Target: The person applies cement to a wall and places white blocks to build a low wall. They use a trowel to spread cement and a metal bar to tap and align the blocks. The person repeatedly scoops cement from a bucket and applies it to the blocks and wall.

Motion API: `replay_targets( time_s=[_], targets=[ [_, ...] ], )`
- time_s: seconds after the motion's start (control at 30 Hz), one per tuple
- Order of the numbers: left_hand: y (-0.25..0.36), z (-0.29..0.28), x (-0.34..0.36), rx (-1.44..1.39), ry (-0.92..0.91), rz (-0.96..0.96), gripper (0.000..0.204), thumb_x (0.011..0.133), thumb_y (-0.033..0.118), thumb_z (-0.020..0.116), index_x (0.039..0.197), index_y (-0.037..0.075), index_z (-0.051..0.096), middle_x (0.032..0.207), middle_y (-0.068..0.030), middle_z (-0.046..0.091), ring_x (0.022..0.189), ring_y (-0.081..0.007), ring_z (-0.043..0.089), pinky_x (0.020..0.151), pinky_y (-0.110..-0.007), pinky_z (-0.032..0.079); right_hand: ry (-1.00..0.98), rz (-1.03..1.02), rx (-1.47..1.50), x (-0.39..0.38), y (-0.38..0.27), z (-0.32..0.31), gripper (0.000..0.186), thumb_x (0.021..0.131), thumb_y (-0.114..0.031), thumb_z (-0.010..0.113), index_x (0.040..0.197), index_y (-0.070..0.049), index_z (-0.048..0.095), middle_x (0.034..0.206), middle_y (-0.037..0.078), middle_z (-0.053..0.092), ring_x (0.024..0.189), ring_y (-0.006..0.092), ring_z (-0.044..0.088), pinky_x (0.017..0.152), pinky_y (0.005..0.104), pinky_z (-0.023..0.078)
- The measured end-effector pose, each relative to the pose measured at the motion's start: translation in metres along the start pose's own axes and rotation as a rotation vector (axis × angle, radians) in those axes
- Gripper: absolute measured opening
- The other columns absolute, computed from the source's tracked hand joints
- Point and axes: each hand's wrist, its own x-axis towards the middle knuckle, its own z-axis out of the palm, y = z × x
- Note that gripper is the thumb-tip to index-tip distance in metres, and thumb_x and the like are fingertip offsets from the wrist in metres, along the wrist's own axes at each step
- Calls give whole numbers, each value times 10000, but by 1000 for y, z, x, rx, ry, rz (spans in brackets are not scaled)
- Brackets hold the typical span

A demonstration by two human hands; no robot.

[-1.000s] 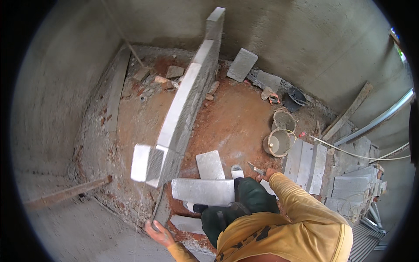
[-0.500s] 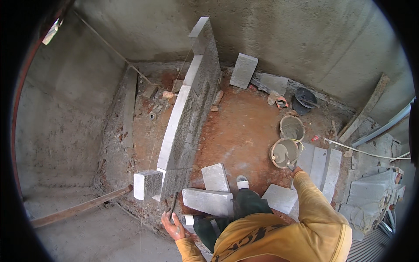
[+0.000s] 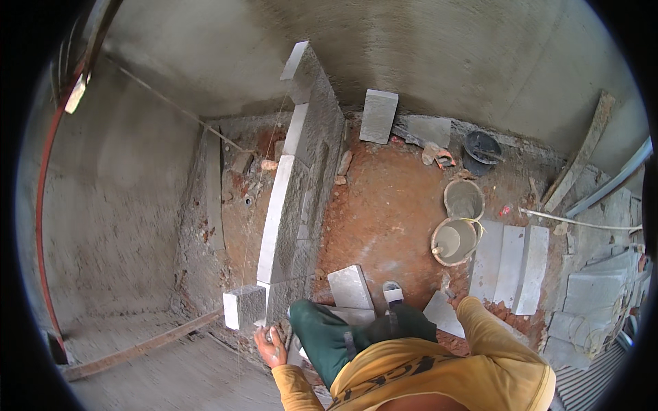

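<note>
- Clenches the right hand [image 3: 456, 301] around a trowel [image 3: 445, 281], near the mortar bucket [image 3: 449, 262].
- Holds the left hand [image 3: 272, 348] half-open, seemingly empty, near a concrete block [image 3: 246, 307].

soft light, bent edges, rim perhaps blurred

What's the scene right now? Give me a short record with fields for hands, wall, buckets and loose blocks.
Left hand: close to the end block; contact and grip unclear
Right hand: fingers around a trowel
Wall: block wall, running away from the person, stepped up at its far end
Buckets: near bucket and far bucket side by side, grey mix in the near one; black bucket beyond
Loose blocks: row of blocks on the right; single block by the plastered wall
</note>
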Motion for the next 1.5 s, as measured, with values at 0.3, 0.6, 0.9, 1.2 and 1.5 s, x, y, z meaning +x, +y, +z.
replay_targets(
  time_s=[0.3, 0.6, 0.9, 1.2, 1.5],
  targets=[
    [50, 75, 78, -170, -164, 280, 250, 883, 201, 627, 992, -23, 613, 1137, -236, 576, 1091, -379, 546, 966, -428, 410, -153, 218, 500, -29, 4, 34, 485, 837, -399, 659, 995, 60, 644, 835, 198, 642, 776, 321, 617, 716, 450, 471],
    [116, 205, 169, -238, -532, 387, 244, 885, 191, 656, 980, -30, 619, 1068, -166, 604, 961, -246, 603, 865, -338, 474, -214, -55, 227, 5, 52, 82, 433, 867, -384, 615, 1160, -80, 519, 843, 207, 647, 774, 335, 623, 693, 478, 480],
    [251, 263, 346, -307, -589, 453, 301, 893, 257, 641, 996, -26, 623, 977, -196, 650, 915, -316, 647, 815, -373, 497, -310, 654, 797, -10, -101, -63, 385, 871, -409, 647, 922, -28, 632, 630, 92, 556, 507, 236, 520, 474, 434, 419],
    [312, 299, 402, -298, -541, 493, 245, 919, 228, 631, 1021, 6, 613, 858, -37, 636, 766, -115, 559, 712, -265, 467, -49, 286, 654, 86, -181, -142, 381, 868, -264, 661, 1169, -51, 567, 689, 80, 564, 592, 230, 527, 531, 378, 437],
    [332, 326, 431, -459, -309, 214, 255, 944, 227, 577, 994, -20, 618, 845, -107, 648, 779, -187, 609, 717, -301, 489, -84, 215, 687, 226, -198, -319, 545, 818, -345, 698, 1220, -10, 544, 810, 154, 616, 744, 264, 593, 665, 414, 471]
  ],
)
